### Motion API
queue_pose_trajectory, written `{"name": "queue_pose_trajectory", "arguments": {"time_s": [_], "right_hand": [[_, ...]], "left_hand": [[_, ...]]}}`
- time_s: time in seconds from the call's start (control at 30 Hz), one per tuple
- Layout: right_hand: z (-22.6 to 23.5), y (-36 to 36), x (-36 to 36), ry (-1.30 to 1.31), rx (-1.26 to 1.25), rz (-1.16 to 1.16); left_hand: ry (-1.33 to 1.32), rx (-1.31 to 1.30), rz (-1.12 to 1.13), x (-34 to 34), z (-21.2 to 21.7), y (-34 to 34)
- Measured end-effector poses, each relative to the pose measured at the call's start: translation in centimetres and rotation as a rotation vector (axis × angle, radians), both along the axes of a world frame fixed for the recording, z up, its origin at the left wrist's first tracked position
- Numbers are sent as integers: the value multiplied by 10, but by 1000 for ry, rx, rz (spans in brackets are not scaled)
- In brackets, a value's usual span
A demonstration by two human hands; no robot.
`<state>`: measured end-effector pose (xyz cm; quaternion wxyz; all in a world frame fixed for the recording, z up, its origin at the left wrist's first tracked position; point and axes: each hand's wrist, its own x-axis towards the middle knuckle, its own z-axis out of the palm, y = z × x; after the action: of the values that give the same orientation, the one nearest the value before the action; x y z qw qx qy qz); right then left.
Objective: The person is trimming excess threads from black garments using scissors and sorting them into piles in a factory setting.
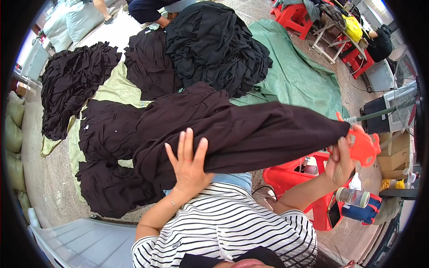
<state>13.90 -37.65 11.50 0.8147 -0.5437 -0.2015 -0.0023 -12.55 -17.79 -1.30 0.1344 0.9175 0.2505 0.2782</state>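
dark cloth (pixel 259 134) stretches rightward, end pinched in right fingers (pixel 342 149); left fingers (pixel 188 145) lie spread against it.

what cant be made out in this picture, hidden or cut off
All in the head view:
Palm of the left hand: hidden, its back faces the camera.
Whether the right hand grips the orange plastic piece: overlap hides the contact.
Underside of the stretched dark cloth: faces away.
Crouching co-worker: upper body cut off by the top edge.
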Motion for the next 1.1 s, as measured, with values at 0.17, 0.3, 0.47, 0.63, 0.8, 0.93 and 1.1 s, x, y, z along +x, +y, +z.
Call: {"name": "queue_pose_trajectory", "arguments": {"time_s": [0.17,0.3,0.47,0.63,0.8,0.93,1.1], "right_hand": [[-1,9,-5,-41,-76,-118],[-5,70,2,-36,-113,151],[4,109,5,22,-68,285],[33,104,-5,-199,5,159],[39,163,12,-377,-157,241],[-23,230,43,-538,-584,345],[-94,214,-1,-513,-851,459]], "left_hand": [[-164,-141,138,-35,12,50],[-335,-931,-1,-75,91,97],[-286,-389,-327,-124,158,97],[-475,-667,-605,-120,169,84],[-11,-1280,-130,-87,136,133],[-102,-1038,104,-82,-11,209],[-177,23,344,-44,-35,163]]}}
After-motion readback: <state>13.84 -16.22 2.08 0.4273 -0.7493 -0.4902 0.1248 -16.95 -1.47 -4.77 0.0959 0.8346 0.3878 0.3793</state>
